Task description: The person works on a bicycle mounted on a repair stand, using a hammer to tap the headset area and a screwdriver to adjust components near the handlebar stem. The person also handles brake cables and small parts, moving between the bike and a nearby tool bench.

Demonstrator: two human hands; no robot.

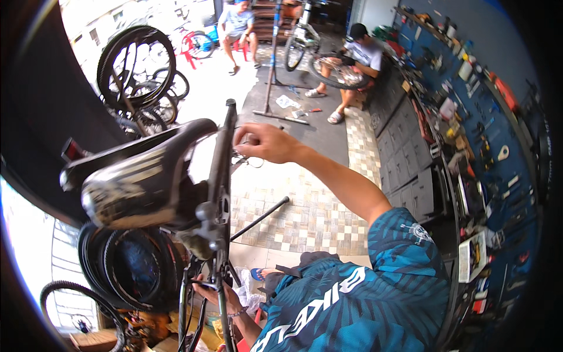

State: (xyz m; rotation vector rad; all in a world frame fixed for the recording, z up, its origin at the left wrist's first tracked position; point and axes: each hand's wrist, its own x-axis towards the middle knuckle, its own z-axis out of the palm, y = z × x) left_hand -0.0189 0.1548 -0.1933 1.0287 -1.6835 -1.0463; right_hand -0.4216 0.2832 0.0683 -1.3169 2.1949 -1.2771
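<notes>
A worn black bicycle saddle [132,185] with pale scuffed stripes looms close at the left. Beside it rises a dark upright bar [221,158], with metal fittings at the saddle's level. My right hand [267,142] is at the bar's upper end, fingers curled in; whatever they hold, if anything, I cannot make out. Lower down, my left hand [226,298], with a bracelet at the wrist, is closed about dark bicycle tubing [202,286] under the saddle. The bar partly hides its fingers.
Tires [138,267] stack at the lower left; wheels [136,67] hang above. A dark leg [261,218] juts over the tiled floor [311,220]. Drawers [404,155] and a tool board [487,111] line the right. One person [363,56] handles a wheel [337,73]; another [237,26] sits farther back.
</notes>
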